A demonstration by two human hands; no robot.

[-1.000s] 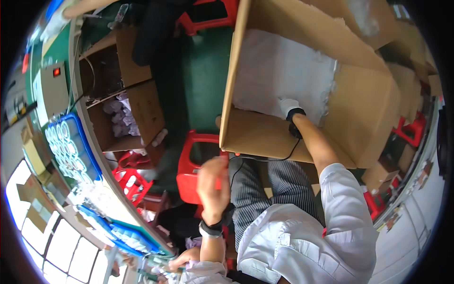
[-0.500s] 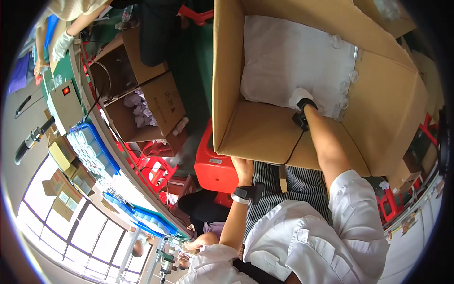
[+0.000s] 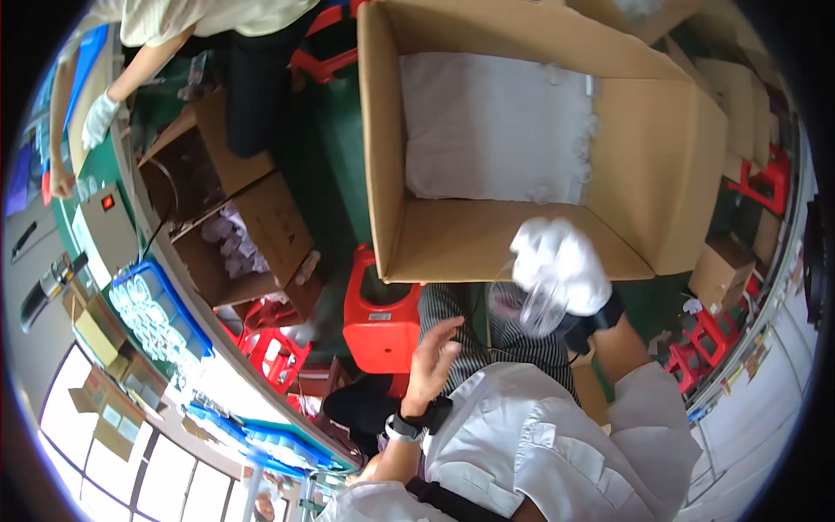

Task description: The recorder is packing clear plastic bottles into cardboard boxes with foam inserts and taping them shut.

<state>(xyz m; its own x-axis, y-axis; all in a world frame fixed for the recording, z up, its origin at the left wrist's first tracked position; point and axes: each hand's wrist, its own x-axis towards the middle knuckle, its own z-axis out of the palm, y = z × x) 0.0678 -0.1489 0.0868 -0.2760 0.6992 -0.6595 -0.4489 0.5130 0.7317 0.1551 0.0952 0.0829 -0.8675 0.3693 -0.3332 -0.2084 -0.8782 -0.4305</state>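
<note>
My right hand (image 3: 561,265), in a white glove, is raised above my lap, near the front edge of a large cardboard box (image 3: 644,157). Its fingers are closed on a clear, rounded cup (image 3: 541,315), blurred by motion; whether there is more than one I cannot tell. My bare left hand (image 3: 432,365) hovers left of my lap, holding nothing, its fingers apart. Inside the box lies a white sheet (image 3: 487,130). Several clear round pieces (image 3: 584,143) stand along the sheet's right edge.
A red stool (image 3: 383,335) stands left of my knees. Further left, a carton (image 3: 274,226) holds crumpled paper beside a long workbench with blue trays (image 3: 165,304). At the upper left, a co-worker's gloved hand (image 3: 102,122) rests at the bench. More red stools (image 3: 722,335) stand right.
My right hand has come out of the box toward me and now shows a clear cup. My left hand has let go of the box's front edge and opened. The view has shifted.
</note>
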